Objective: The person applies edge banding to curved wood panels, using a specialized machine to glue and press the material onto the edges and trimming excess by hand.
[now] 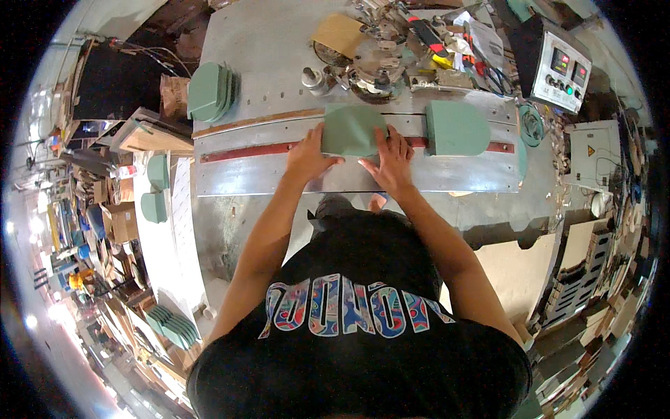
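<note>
A flat green panel with one rounded edge [354, 131] lies on the metal worktable [265, 178] in front of me, across its red strip. My left hand [309, 156] grips the panel's left side, fingers along the edge and thumb pointing inward. At the right side, my right hand [393, 160] holds the panel, with some fingertips over its top near the corner. Both thumbs rest close to the near edge. What lies under the panel is hidden. To the right, a stack of similar green panels [457, 129] sits on the table, and another stack [209, 92] stands at the far left.
Behind the panel lie a cluttered pile of metal parts [377, 63], a small metal canister [314, 80] and a red-and-black tool [427, 36]. A control box [558, 66] with lit displays stands at the far right. More green panels [171, 326] lie on the left side.
</note>
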Demonstrator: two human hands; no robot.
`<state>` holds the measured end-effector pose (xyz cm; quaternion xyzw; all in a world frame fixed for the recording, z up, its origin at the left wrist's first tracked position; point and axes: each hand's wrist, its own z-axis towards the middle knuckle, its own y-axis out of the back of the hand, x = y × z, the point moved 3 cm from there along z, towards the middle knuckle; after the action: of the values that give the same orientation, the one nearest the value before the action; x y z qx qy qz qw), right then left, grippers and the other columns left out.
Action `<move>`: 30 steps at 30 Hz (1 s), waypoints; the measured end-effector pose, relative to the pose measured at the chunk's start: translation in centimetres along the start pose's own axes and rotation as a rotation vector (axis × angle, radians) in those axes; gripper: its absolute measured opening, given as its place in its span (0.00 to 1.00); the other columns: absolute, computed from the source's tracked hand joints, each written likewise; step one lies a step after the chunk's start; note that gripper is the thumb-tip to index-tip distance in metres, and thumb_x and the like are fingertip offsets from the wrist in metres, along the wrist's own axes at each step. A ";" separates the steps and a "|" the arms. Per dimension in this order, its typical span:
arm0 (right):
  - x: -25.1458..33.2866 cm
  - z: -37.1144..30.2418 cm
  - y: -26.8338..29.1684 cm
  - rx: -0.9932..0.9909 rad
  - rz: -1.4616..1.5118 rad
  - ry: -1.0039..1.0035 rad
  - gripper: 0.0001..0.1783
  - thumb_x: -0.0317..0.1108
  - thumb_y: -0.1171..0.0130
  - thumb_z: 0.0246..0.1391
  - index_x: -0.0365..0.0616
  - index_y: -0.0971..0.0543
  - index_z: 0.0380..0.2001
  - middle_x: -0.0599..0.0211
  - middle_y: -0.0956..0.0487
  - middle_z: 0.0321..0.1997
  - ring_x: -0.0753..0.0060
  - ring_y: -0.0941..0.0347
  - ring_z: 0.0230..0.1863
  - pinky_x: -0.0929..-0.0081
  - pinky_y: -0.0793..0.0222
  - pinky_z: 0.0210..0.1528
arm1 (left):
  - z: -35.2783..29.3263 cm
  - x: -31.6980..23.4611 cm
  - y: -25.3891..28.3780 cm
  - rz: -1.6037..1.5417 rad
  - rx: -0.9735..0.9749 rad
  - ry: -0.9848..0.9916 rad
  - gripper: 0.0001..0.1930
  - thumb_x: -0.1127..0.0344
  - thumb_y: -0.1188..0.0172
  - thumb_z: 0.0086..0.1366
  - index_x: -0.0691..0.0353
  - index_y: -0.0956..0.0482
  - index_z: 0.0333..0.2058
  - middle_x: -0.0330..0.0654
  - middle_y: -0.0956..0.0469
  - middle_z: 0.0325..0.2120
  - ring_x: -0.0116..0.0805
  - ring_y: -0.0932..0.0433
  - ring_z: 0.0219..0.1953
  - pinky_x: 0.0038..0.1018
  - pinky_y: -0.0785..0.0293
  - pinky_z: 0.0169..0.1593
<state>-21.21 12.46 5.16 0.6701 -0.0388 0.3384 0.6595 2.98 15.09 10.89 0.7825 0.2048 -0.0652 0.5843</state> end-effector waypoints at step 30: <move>5.0 5.8 -2.0 -0.012 -0.028 -0.122 0.56 0.54 0.18 0.44 0.55 0.31 0.76 0.53 0.42 0.85 0.41 0.41 0.76 0.40 0.48 0.71 | 9.4 8.8 3.2 -0.198 -0.233 -0.171 0.43 0.48 0.23 0.60 0.45 0.29 0.72 0.45 0.20 0.52 0.53 0.22 0.59 0.51 0.23 0.62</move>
<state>-14.05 9.36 6.50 0.6861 -0.0716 0.2877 0.6643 13.48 7.69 7.81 0.6770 0.2366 -0.1645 0.6772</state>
